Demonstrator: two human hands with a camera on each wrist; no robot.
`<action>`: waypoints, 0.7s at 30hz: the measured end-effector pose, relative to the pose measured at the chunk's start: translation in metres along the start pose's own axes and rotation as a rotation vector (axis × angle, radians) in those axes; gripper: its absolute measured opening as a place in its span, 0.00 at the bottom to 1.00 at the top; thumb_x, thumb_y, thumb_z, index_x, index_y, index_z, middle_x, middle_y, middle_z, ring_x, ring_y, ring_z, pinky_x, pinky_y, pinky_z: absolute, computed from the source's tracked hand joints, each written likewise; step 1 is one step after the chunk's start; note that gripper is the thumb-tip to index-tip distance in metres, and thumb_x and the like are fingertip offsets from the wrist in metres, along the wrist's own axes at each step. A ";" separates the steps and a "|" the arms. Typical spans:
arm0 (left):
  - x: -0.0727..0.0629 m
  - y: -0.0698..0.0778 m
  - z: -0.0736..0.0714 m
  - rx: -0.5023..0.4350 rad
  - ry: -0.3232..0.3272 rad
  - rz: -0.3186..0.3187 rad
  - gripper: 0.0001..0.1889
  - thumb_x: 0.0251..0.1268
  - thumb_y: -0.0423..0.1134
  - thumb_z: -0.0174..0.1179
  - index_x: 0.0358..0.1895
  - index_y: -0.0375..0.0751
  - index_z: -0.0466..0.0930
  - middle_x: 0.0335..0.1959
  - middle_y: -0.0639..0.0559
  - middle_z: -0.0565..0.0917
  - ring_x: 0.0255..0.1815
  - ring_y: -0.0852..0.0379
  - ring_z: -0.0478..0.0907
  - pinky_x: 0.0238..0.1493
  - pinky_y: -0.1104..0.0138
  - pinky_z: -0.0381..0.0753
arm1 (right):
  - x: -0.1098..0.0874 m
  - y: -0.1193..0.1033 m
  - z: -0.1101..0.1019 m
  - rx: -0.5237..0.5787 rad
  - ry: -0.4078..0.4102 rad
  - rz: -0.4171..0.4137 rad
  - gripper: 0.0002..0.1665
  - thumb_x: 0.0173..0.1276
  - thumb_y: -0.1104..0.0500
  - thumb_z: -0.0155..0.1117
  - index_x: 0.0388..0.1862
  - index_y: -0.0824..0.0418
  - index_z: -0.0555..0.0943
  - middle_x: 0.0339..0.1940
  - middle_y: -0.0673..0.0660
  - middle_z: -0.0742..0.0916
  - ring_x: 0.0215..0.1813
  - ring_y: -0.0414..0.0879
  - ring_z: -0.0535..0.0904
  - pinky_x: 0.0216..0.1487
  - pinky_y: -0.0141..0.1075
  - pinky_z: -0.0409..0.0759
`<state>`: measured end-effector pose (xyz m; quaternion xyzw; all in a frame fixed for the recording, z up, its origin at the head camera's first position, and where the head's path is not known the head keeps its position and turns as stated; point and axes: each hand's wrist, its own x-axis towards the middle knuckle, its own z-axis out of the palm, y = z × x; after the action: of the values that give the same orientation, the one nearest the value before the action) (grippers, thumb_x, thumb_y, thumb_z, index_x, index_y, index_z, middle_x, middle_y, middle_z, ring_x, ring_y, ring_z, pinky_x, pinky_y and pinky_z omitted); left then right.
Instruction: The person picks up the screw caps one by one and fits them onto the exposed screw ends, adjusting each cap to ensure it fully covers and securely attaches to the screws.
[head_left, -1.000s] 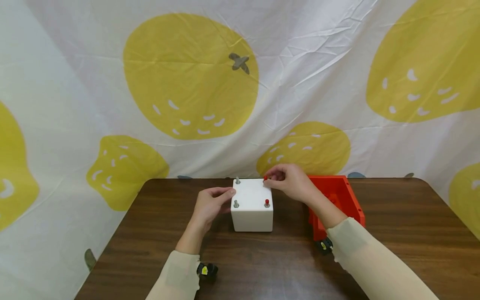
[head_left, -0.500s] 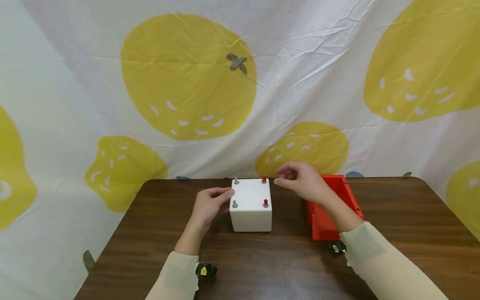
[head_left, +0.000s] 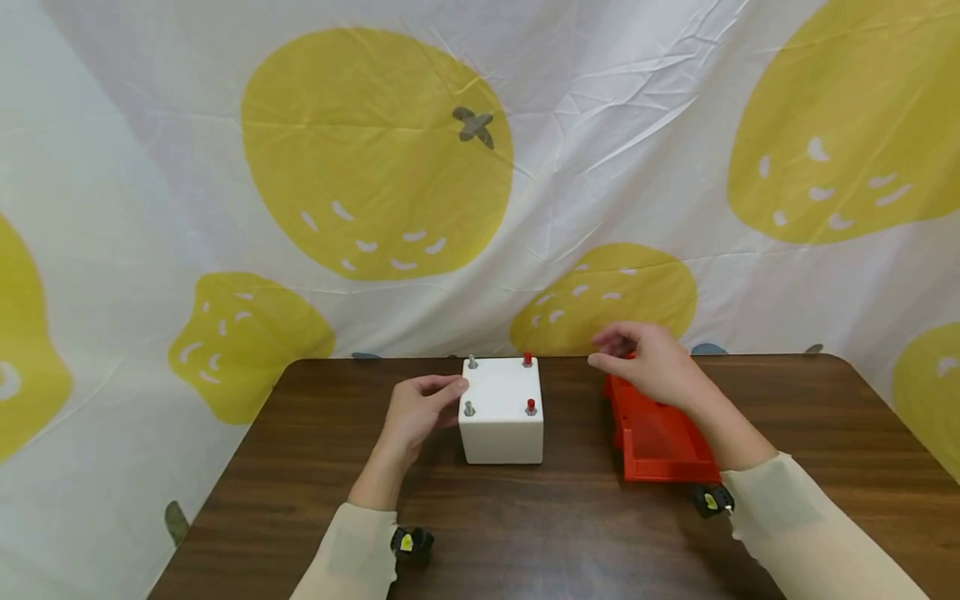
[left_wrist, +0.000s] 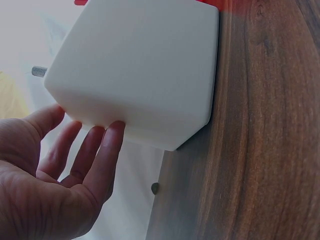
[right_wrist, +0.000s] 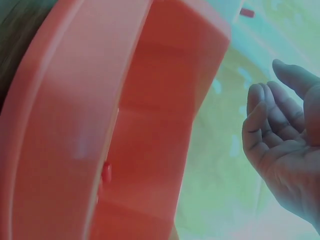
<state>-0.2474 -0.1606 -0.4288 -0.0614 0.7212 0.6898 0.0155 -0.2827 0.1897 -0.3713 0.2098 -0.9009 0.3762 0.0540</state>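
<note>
One white block is sitting on the brown wood-grained table, and on its top face we are counting four metal bolts standing upright, one near each corner. Two red caps are covering the tips of the pair on the right, while the pair on the left are showing bare threaded metal. At the block's left side we are seeing the left hand resting against it: the thumb is touching the upper edge, the fingertips are pressing lightly on the side face, and the fingers are bending only a little, steadying rather than clenching. Right of the block, with bare wood lying between, a red bin is resting on the table. Over its far part we are finding the right hand hanging, its fingers curling loosely and grasping nothing; the right wrist view is showing it apart from the bin. In that same view we are making out a small red piece by the bin's wall, too blurred to name. Pale sleeves are covering both forearms, and black devices with yellow marks are sitting beside the cuffs. Behind everything, a white cloth printed with big yellow fruit is hanging in creases.
</note>
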 end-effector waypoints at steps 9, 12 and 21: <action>0.000 0.000 -0.001 0.005 0.002 0.000 0.17 0.71 0.42 0.74 0.55 0.34 0.89 0.54 0.42 0.88 0.47 0.52 0.87 0.48 0.55 0.91 | -0.009 0.009 -0.014 -0.041 -0.041 0.041 0.15 0.74 0.57 0.74 0.52 0.64 0.86 0.40 0.55 0.88 0.37 0.50 0.82 0.30 0.39 0.85; 0.000 0.000 0.000 0.006 0.000 0.001 0.17 0.71 0.43 0.74 0.55 0.34 0.89 0.54 0.42 0.88 0.47 0.52 0.87 0.49 0.55 0.91 | -0.010 0.011 -0.016 -0.091 -0.052 0.021 0.12 0.72 0.59 0.75 0.49 0.64 0.86 0.38 0.54 0.87 0.36 0.49 0.81 0.31 0.39 0.85; 0.001 0.000 0.000 0.005 0.002 0.002 0.17 0.71 0.42 0.74 0.55 0.34 0.89 0.54 0.42 0.88 0.47 0.52 0.87 0.49 0.55 0.91 | -0.012 0.024 -0.018 -0.283 -0.105 -0.002 0.10 0.68 0.63 0.77 0.42 0.67 0.85 0.36 0.55 0.87 0.39 0.51 0.82 0.43 0.50 0.84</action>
<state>-0.2483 -0.1604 -0.4288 -0.0614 0.7230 0.6880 0.0142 -0.2827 0.2215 -0.3775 0.2206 -0.9463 0.2337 0.0361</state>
